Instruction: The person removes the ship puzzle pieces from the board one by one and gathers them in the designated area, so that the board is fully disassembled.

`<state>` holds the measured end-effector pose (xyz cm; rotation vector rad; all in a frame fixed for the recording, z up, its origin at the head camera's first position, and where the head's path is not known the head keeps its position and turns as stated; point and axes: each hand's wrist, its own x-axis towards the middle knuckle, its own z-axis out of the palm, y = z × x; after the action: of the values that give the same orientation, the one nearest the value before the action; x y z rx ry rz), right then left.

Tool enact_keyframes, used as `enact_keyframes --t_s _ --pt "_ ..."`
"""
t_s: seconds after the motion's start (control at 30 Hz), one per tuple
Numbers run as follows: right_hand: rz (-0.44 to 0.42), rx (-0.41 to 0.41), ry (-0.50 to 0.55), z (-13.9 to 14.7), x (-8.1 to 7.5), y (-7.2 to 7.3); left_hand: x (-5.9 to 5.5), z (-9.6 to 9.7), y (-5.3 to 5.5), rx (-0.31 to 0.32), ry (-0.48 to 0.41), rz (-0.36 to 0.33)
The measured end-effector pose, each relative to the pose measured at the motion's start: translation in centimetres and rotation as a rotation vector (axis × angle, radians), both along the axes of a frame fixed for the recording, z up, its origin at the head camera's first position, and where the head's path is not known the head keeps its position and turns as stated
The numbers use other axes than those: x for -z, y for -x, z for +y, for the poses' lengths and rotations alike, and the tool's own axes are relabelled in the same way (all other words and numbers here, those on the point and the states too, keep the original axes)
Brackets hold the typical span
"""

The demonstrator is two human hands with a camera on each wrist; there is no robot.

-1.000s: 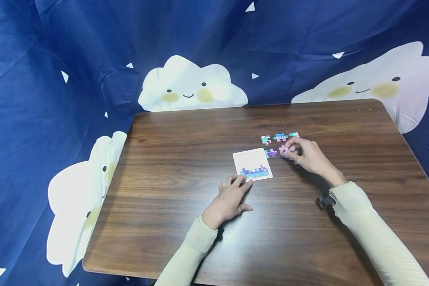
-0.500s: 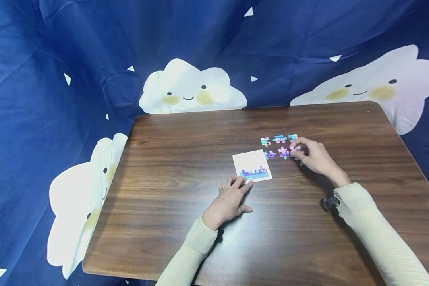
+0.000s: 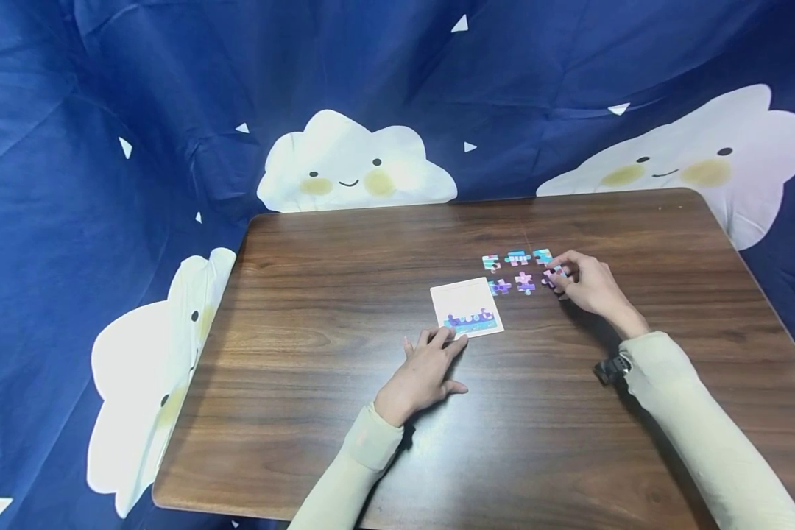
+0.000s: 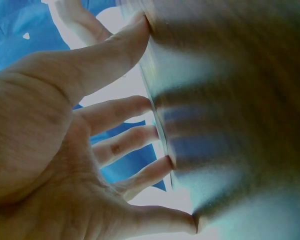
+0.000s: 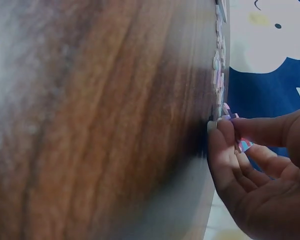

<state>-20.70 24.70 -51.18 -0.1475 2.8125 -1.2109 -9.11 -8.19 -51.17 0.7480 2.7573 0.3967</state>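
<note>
Near the table's middle lies a white square puzzle tray (image 3: 460, 294), a purple and blue strip of puzzle along its front side. My left hand (image 3: 424, 375) rests its fingertips on the tray's front edge, fingers spread, the thumb out to the right. To the tray's right, my right hand (image 3: 592, 283) pinches a purple and pink puzzle piece (image 3: 550, 277) between thumb and fingers. The right wrist view shows that piece (image 5: 244, 145) tilted, partly hidden by the fingers. Beside it lies a pink and purple piece (image 3: 525, 283), and another purple piece (image 3: 500, 287) lies at the tray's right edge.
Behind these, a row holds a green and white piece (image 3: 491, 262), a blue and pink piece (image 3: 518, 258) and a light blue piece (image 3: 542, 256). All lie on a brown wooden table (image 3: 318, 294). A blue curtain (image 3: 503, 88) with clouds hangs behind it.
My right hand has shifted to the right with the puzzle piece at its fingertips, and the pink piece beside it now shows uncovered. The left hand has stayed on the tray's edge.
</note>
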Motion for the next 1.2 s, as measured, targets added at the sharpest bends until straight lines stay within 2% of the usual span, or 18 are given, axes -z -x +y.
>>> enact_keyframes --t_s 0.13,0.33,0.6,0.87,1.2 --pt "-0.035 0.033 0.029 -0.08 0.12 0.32 0.04 -0.02 0.02 -0.006 0.009 0.0" --pt "-0.056 0.05 0.013 -0.21 0.17 0.44 -0.18 -0.05 -0.03 -0.004 0.005 -0.009" --pt "0.033 0.063 -0.113 -0.03 0.35 0.48 -0.31 0.04 0.09 0.008 0.004 -0.001" --pt "0.06 0.08 -0.154 0.11 0.67 0.66 -0.21 -0.03 -0.14 -0.012 -0.02 -0.012" --pt "0.073 0.074 -0.155 -0.03 0.43 0.36 0.0 -0.11 -0.21 0.003 -0.04 0.031"
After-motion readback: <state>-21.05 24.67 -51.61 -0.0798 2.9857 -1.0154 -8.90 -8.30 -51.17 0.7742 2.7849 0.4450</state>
